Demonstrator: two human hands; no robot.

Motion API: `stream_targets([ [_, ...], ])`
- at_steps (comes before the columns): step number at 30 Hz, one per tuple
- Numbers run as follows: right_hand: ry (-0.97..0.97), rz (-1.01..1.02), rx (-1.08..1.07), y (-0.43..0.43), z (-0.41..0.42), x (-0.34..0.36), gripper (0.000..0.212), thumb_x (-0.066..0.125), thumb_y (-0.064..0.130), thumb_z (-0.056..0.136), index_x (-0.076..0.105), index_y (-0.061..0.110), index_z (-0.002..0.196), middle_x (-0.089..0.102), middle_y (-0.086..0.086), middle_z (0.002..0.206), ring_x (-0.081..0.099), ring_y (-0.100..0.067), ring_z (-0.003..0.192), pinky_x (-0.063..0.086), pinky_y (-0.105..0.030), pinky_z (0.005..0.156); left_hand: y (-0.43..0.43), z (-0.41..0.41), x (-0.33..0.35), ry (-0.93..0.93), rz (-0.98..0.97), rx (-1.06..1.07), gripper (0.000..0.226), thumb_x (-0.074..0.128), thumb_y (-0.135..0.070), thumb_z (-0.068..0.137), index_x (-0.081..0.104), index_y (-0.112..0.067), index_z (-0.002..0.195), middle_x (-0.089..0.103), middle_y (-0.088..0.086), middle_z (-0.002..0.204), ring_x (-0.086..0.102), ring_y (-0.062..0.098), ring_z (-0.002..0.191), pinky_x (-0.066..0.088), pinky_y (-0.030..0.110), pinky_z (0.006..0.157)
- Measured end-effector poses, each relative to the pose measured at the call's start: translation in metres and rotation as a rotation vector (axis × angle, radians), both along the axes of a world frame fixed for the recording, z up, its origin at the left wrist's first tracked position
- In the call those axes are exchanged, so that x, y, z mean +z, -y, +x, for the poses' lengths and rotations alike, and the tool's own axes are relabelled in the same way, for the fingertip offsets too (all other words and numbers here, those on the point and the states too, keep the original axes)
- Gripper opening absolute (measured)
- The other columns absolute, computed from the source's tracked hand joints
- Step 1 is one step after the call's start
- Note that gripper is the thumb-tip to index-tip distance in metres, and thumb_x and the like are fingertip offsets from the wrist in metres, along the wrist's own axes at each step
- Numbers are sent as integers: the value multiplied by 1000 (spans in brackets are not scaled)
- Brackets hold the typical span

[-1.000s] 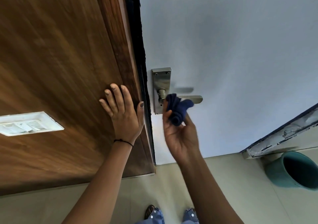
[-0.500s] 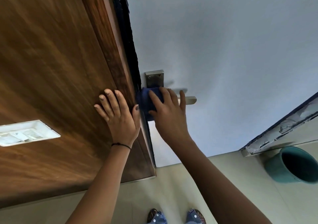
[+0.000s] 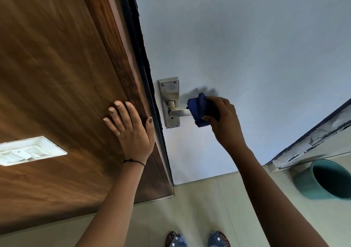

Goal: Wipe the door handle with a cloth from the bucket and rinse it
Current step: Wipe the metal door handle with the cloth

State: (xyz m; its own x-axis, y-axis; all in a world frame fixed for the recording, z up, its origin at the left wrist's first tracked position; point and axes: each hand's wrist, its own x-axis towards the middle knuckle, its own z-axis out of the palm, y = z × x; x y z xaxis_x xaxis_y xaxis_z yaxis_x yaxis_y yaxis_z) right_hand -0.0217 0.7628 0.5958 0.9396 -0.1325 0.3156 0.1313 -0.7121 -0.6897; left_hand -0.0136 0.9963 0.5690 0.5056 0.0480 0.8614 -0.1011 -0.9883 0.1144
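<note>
A steel lever door handle (image 3: 175,112) on a metal backplate (image 3: 169,93) is mounted on the pale grey door (image 3: 247,47). My right hand (image 3: 225,117) grips a bunched dark blue cloth (image 3: 199,109), which wraps the outer end of the lever and hides its tip. My left hand (image 3: 131,129) lies flat with fingers spread on the brown wooden frame (image 3: 57,75), just left of the door edge. A teal bucket (image 3: 326,180) stands on the floor at the lower right; its inside is dark.
A white switch plate (image 3: 28,150) sits on the wooden panel at left. A black seal strip (image 3: 140,56) runs along the door edge. A chipped door frame (image 3: 313,140) slants at right. Beige floor tiles (image 3: 199,208) and my sandalled feet (image 3: 197,239) are below.
My right hand has slid the cloth from the backplate and lever base rightwards to the lever's outer end. My left hand has stayed on the wood.
</note>
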Motion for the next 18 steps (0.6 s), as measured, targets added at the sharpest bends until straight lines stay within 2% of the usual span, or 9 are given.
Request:
stream_targets([
  [2, -54, 303, -13, 2, -3, -6, 52, 66, 7, 82, 51, 18, 130, 57, 2, 120, 55, -16, 108, 45, -16, 86, 0, 0, 1, -6, -3, -7, 67, 22, -42, 98, -14, -13, 147, -29, 2, 155, -25, 17, 143, -15, 41, 117],
  [4, -71, 531, -57, -1, -8, -14, 48, 65, 8, 85, 49, 18, 129, 62, -1, 115, 61, -20, 104, 53, -26, 85, 0, -1, 1, -7, 1, -11, 68, 22, -42, 98, -13, -13, 147, -30, -1, 154, -25, 17, 143, -15, 41, 117],
  [6, -89, 742, -112, -9, -11, -22, 46, 64, 9, 88, 48, 18, 130, 65, -11, 118, 64, -25, 107, 56, -34, 85, 0, -1, 1, -1, 6, -12, 67, 22, -42, 98, -13, -14, 147, -30, -1, 154, -25, 17, 143, -15, 41, 117],
  [8, -129, 1041, -154, -26, -12, -28, 46, 60, 10, 91, 45, 16, 134, 63, -16, 125, 62, -27, 112, 54, -35, 89, 0, 0, 2, -1, 6, -10, 67, 22, -42, 98, -14, -14, 147, -30, -1, 154, -25, 17, 143, -15, 41, 117],
  [11, -166, 1404, -157, -57, -13, -32, 44, 52, 14, 97, 40, 12, 139, 59, -16, 129, 58, -32, 118, 44, -51, 105, 0, -1, 2, -11, 4, 0, 68, 23, -42, 98, -14, -14, 147, -26, 4, 156, -26, 17, 143, -15, 40, 117],
  [13, -177, 1551, -144, -74, -13, -30, 42, 47, 17, 99, 38, 14, 140, 57, -16, 133, 55, -34, 124, 40, -55, 107, 1, -2, 2, -23, 1, 3, 68, 23, -42, 98, -14, -14, 147, -8, 19, 154, -26, 17, 143, -15, 40, 117],
  [15, -213, 1666, -122, -89, -12, -24, 40, 44, 18, 100, 38, 14, 139, 53, -17, 139, 52, -35, 127, 39, -55, 108, 1, -3, 3, -36, -4, -1, 68, 24, -42, 98, -15, -14, 147, 8, 25, 145, -26, 16, 142, -15, 40, 116],
  [18, -344, 1667, -63, -108, -14, -22, 36, 42, 18, 101, 42, 17, 137, 52, -11, 141, 51, -31, 129, 40, -54, 108, 1, -6, 4, -56, -9, 1, 69, 26, -41, 98, -15, -15, 147, 11, 25, 144, -26, 17, 143, -16, 39, 116],
])
